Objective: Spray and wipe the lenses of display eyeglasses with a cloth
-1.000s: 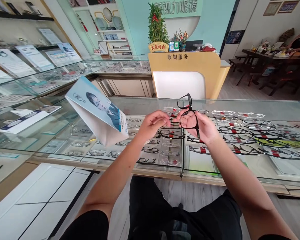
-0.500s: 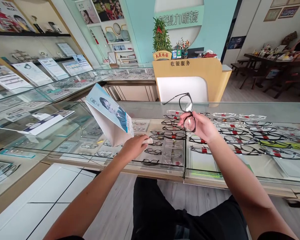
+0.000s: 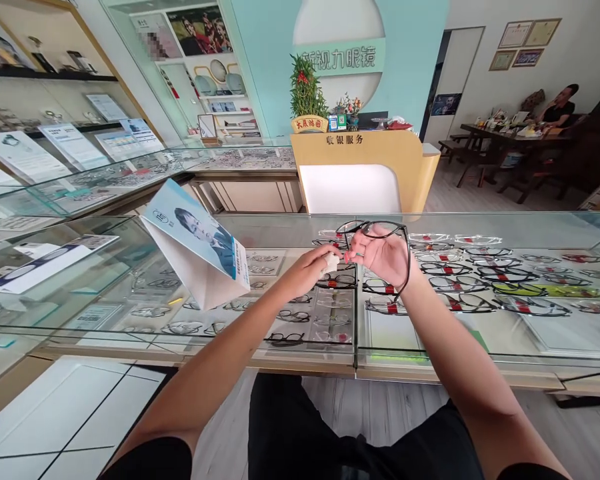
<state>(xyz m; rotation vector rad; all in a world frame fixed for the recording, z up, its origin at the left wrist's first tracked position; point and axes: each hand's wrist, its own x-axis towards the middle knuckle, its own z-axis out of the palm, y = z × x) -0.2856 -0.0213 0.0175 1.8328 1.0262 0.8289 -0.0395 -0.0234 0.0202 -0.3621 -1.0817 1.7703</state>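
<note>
Above the glass counter, my right hand (image 3: 387, 257) is palm up with a pair of black-framed eyeglasses (image 3: 406, 267). Its lenses lie across the fingers and one temple hangs down past the wrist. My left hand (image 3: 307, 270) pinches a crumpled whitish cloth (image 3: 331, 265) close to the right fingertips. A small red and green bit (image 3: 354, 255) shows at those fingertips; what it is I cannot tell. Below both hands, rows of eyeglasses (image 3: 500, 275) with red tags sit under the glass.
A folded blue and white display card (image 3: 195, 233) stands on the counter (image 3: 260, 223) left of my hands. Another flat sign (image 3: 50, 263) is farther left. Across the room are a wooden cashier desk (image 3: 410, 180) and a person (image 3: 559, 110) at a dark table.
My left hand with the cloth has moved right, up to the right hand. The eyeglasses have turned from upright to lying across my right hand, which has rotated palm up.
</note>
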